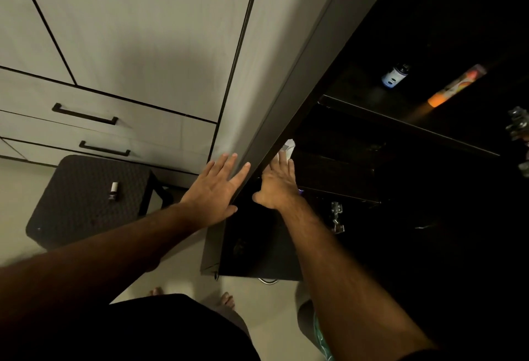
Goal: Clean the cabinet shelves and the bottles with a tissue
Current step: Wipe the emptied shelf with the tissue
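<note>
Standing ajar between hands point(217, 189): cabinet door point(286, 80).

Dim, warm light — the cabinet interior point(429, 189) nearly black, edges bowed by the wide lens.

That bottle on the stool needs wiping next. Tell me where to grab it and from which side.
Judging by its pose, take the small bottle around its dark body, from above. It lies on its side on the black stool, pale cap toward the drawers, so fingers can close across it. The left hand is nearer.
</note>
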`<action>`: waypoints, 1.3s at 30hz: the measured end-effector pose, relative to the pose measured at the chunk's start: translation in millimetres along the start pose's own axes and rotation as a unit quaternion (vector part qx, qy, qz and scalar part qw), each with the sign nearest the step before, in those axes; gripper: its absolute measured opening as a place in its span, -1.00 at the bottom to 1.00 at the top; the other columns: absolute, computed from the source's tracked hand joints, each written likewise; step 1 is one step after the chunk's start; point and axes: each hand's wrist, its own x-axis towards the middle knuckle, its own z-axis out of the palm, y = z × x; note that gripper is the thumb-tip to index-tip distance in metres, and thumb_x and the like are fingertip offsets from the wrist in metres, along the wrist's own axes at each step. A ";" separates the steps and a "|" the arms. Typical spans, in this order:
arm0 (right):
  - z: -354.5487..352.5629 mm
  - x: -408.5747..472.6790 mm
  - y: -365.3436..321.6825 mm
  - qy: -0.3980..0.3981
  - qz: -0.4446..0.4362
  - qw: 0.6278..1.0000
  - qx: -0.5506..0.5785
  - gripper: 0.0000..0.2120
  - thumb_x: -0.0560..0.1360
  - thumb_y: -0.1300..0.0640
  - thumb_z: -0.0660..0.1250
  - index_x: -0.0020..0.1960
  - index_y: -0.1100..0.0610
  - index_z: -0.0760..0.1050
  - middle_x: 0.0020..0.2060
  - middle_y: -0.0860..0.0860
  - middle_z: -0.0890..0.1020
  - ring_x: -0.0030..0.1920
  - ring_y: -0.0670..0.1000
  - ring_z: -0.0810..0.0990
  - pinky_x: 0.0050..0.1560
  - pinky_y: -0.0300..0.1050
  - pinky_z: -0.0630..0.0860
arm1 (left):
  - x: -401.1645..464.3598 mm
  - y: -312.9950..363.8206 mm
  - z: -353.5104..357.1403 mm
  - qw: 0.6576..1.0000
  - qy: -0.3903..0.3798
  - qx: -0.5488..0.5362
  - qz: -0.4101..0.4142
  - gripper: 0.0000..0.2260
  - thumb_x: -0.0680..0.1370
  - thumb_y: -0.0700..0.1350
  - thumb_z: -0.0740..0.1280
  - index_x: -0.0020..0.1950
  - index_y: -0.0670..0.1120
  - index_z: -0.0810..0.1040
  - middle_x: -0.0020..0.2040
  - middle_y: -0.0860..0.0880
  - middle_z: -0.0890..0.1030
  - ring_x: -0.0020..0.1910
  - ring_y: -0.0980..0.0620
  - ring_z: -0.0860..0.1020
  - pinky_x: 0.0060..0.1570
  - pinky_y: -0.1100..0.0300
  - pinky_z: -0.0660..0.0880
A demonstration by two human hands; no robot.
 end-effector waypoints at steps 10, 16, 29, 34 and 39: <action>21.1 -37.7 59.6 0.049 -0.125 0.991 -0.008 0.01 0.39 0.04 0.35 0.57 0.02 -0.30 0.56 0.00 -0.29 0.54 0.03 -0.36 0.54 0.13 -0.23 | 10.6 30.4 5.2 0.995 0.005 -0.043 -0.088 -0.10 0.55 0.14 0.30 0.50 0.03 -0.39 0.57 -0.17 -0.22 0.55 -0.13 -0.23 0.52 -0.06 -0.12; 3.2 3.4 45.5 0.036 -0.106 0.994 0.013 0.08 0.35 -0.11 0.38 0.58 0.15 -0.27 0.56 0.15 -0.23 0.55 0.13 -0.30 0.54 0.15 -0.20 | 8.9 50.6 12.3 0.987 0.023 -0.027 -0.154 -0.14 0.54 0.10 0.30 0.56 -0.01 -0.29 0.58 -0.20 -0.12 0.56 -0.17 -0.14 0.52 -0.05 -0.05; 17.9 -4.7 69.1 0.089 -0.175 0.980 0.001 -0.02 0.45 -0.16 0.32 0.58 0.08 -0.27 0.58 0.08 -0.22 0.56 0.07 -0.26 0.54 0.09 -0.24 | -24.1 84.9 8.4 0.978 0.026 -0.039 -0.204 -0.13 0.54 0.07 0.32 0.57 0.01 -0.27 0.58 -0.17 -0.15 0.56 -0.15 -0.16 0.53 -0.05 -0.09; 25.0 -17.6 105.6 0.107 -0.105 0.988 0.047 -0.02 0.46 -0.33 0.24 0.59 0.10 -0.20 0.58 0.06 -0.17 0.57 0.06 -0.22 0.54 0.09 -0.23 | -34.6 87.5 -2.7 0.986 0.026 -0.044 -0.161 -0.15 0.55 0.09 0.31 0.57 0.00 -0.26 0.58 -0.17 -0.15 0.56 -0.13 -0.18 0.45 0.05 -0.22; 37.4 -18.1 116.1 0.124 -0.067 0.986 0.091 -0.14 0.51 -0.43 -0.09 0.59 0.10 -0.17 0.59 0.04 -0.17 0.56 0.04 -0.24 0.53 0.09 -0.26 | -39.0 90.2 4.5 0.988 0.031 -0.043 -0.145 -0.18 0.55 0.11 0.27 0.57 0.02 -0.24 0.59 -0.14 -0.14 0.56 -0.09 -0.18 0.47 0.06 -0.22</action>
